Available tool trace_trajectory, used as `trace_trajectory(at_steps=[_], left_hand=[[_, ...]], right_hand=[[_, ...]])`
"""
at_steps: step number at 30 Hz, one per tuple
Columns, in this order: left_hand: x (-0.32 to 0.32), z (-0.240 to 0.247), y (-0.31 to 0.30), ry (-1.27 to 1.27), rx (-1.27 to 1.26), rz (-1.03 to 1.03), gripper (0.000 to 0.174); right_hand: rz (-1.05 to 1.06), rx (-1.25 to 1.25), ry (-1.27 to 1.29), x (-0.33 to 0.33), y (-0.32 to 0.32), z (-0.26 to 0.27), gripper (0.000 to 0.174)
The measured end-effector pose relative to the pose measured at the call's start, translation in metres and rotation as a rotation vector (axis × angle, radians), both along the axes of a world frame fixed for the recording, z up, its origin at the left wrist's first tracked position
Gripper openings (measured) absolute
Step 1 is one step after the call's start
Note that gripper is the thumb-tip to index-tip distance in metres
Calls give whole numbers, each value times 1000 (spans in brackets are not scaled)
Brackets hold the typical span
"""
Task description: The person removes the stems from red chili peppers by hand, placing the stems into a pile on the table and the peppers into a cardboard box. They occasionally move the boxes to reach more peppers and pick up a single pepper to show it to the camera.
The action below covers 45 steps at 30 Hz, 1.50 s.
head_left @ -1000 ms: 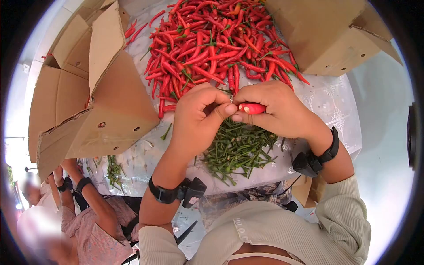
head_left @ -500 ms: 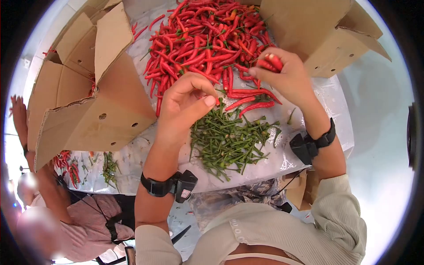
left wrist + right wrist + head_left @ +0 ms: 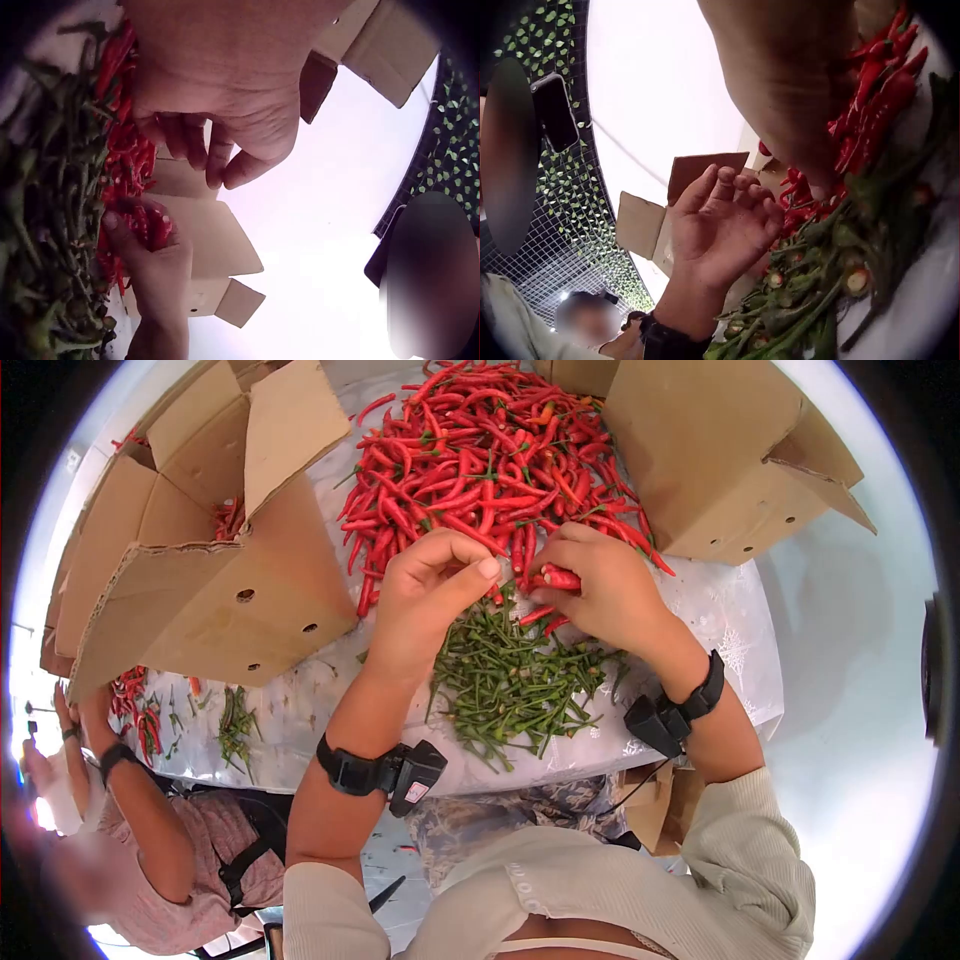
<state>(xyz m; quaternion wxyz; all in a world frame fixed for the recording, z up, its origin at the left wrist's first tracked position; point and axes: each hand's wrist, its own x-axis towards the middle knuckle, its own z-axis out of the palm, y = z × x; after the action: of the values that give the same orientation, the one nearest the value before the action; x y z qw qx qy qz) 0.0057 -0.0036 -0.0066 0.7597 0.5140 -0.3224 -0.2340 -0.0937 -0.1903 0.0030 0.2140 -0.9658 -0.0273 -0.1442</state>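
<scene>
My right hand [image 3: 605,585] holds several red chili peppers [image 3: 560,577] in its curled fingers, their cut ends facing out. Its fingertips reach down over loose chilies [image 3: 537,616] at the upper edge of the green stem heap [image 3: 510,690]. To its left, my left hand [image 3: 425,595] hovers beside the stems, thumb near the index finger. The right wrist view shows that left hand [image 3: 724,232] with loosely bent fingers and nothing visible in the palm. Beyond both hands lies a large pile of red chilies [image 3: 490,470], some with green stems.
An open cardboard box [image 3: 270,590] stands at the left, with chilies inside. Another box [image 3: 700,470] stands at the back right. At lower left, another person's arm [image 3: 150,820] reaches toward smaller heaps of chilies [image 3: 128,695] and stems [image 3: 237,730].
The hands met over a chili, then the right hand moved up and right, carrying chilies. Now it has come back down and left, over the loose chilies; the left hand stays near the stems.
</scene>
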Motion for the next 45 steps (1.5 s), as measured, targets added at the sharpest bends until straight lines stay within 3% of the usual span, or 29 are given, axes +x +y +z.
trace_trajectory(at_steps=[5,8,13,17,20,26,29,30,33,34,37,40,45], left_hand=[[2,-2,-2,-109,147,144,8],[2,-5,-3,-348,304,241,10],[-4,-9,-3,-1016,542,485,18],[-7,-13,-7,-1063,720,478,18],[-5,-14,-6,-1071,711,462,15],[-9,-3,-5,-1011,536,497,10],[-12,2,-6,-1016,451,491,11],[-14,3,-5,-989,426,478,11],[-16,4,-7,-828,349,432,10],[-16,4,-7,-761,325,414,10],[-19,4,-8,-620,291,419,11],[-19,3,-8,-584,281,445,11],[-18,5,-6,-687,333,484,11]], right_hand=[[-52,-203,87,2,5,-1,25],[-34,-73,-14,5,-2,-11,24],[-123,544,-94,9,-18,-7,23],[-174,1256,56,8,-20,5,22],[-171,1429,-48,11,-11,6,24],[-23,1207,-46,11,-12,1,21],[45,786,32,8,-10,-4,17],[128,674,-45,8,-4,-4,18],[138,1045,259,-2,10,11,19],[124,1090,248,-2,10,11,23],[141,1083,284,-4,0,19,26],[162,887,185,-2,-1,11,28],[58,983,261,-3,2,15,25]])
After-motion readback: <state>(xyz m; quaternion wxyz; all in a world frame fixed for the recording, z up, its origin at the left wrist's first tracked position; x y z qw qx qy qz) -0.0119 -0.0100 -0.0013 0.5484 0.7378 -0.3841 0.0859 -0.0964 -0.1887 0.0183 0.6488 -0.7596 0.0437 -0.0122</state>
